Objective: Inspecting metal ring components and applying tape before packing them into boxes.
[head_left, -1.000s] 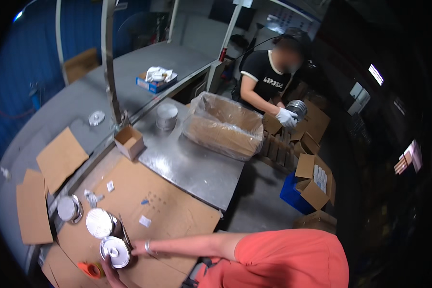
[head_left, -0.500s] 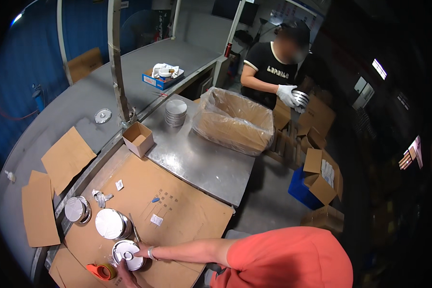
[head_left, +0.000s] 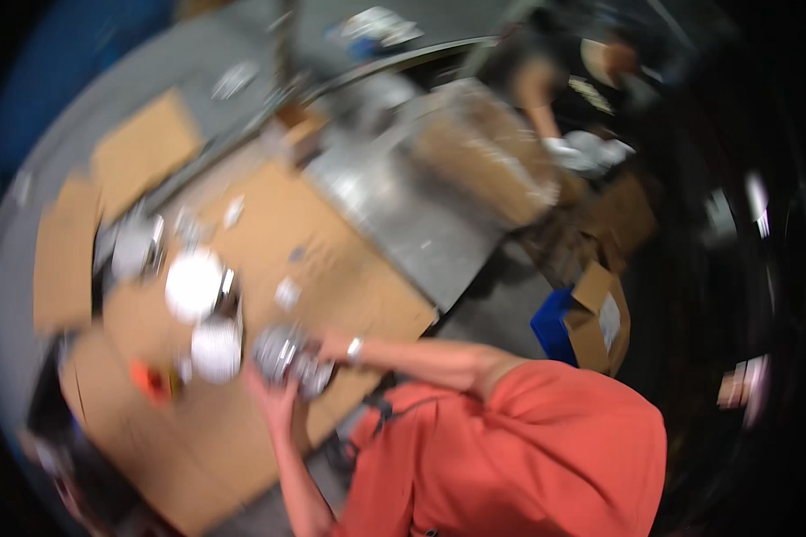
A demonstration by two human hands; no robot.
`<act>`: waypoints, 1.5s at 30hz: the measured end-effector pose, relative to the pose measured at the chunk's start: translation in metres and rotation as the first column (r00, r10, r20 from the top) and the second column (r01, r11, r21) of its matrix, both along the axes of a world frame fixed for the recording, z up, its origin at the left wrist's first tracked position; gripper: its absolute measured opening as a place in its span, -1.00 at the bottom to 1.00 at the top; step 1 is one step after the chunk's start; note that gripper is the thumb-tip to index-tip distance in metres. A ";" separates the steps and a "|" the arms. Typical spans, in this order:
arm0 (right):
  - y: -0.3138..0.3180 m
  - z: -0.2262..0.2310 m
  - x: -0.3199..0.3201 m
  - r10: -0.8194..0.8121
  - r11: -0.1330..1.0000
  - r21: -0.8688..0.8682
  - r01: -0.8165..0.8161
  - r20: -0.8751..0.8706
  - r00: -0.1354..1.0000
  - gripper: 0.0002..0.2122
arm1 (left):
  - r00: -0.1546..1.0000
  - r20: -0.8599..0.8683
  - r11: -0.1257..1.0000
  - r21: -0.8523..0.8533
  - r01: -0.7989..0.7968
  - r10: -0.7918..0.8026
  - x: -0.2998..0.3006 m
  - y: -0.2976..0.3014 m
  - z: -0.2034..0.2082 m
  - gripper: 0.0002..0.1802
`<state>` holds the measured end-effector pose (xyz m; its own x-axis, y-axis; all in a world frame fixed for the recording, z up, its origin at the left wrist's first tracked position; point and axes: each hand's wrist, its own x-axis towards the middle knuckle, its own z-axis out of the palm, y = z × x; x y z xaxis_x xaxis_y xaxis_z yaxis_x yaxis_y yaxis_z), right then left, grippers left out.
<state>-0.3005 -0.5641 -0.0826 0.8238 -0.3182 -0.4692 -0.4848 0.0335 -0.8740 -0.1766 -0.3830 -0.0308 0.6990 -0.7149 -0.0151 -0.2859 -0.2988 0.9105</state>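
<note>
Left fingers [head_left: 291,390] and right fingers [head_left: 325,344] grip a silvery metal piece [head_left: 278,348] — it sits between them, blurred.

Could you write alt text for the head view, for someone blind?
A person's left hand and right hand hold a shiny metal item, blurred, over a cardboard sheet. Round metal pieces and an orange object lie to the left; at upper right are a large carton and a co-worker's white gloves.
</note>
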 end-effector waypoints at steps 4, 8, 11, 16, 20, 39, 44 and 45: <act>-0.040 0.050 -0.034 -0.032 0.971 -0.224 0.085 0.233 0.972 -0.31 | 0.989 0.100 0.994 -0.014 0.112 -0.110 -0.013 -0.048 -0.014 0.09; -0.048 0.045 -0.070 0.058 0.821 -0.566 0.068 0.201 0.978 -0.32 | 0.990 0.050 0.991 0.032 0.128 -0.129 -0.056 -0.055 -0.017 0.07; -0.045 -0.011 -0.105 0.121 0.733 -0.680 0.007 0.141 0.982 -0.29 | 0.964 0.157 0.972 0.130 0.194 -0.213 -0.072 -0.053 -0.033 0.04; -0.032 0.000 -0.120 0.164 0.723 -0.690 -0.018 0.147 0.975 -0.18 | 0.956 0.232 0.976 0.161 0.145 -0.180 -0.101 -0.045 -0.047 0.00; -0.044 0.027 -0.111 0.267 0.806 -0.573 -0.148 0.129 0.955 0.02 | 0.969 0.225 0.985 0.156 0.070 -0.104 -0.107 -0.046 -0.046 -0.01; -0.090 0.026 -0.067 0.157 0.944 -0.309 -0.119 0.101 0.982 -0.38 | 0.948 0.261 0.945 0.313 0.094 -0.181 -0.104 -0.065 -0.021 0.03; -0.092 0.036 -0.060 0.096 0.990 -0.100 -0.095 0.013 0.995 -0.38 | 0.966 0.220 0.954 0.290 0.071 -0.138 -0.110 -0.065 -0.018 0.00; -0.092 0.037 -0.059 0.055 0.996 -0.070 -0.055 0.000 0.998 -0.38 | 0.953 0.263 0.955 0.289 0.074 -0.153 -0.111 -0.064 -0.017 -0.02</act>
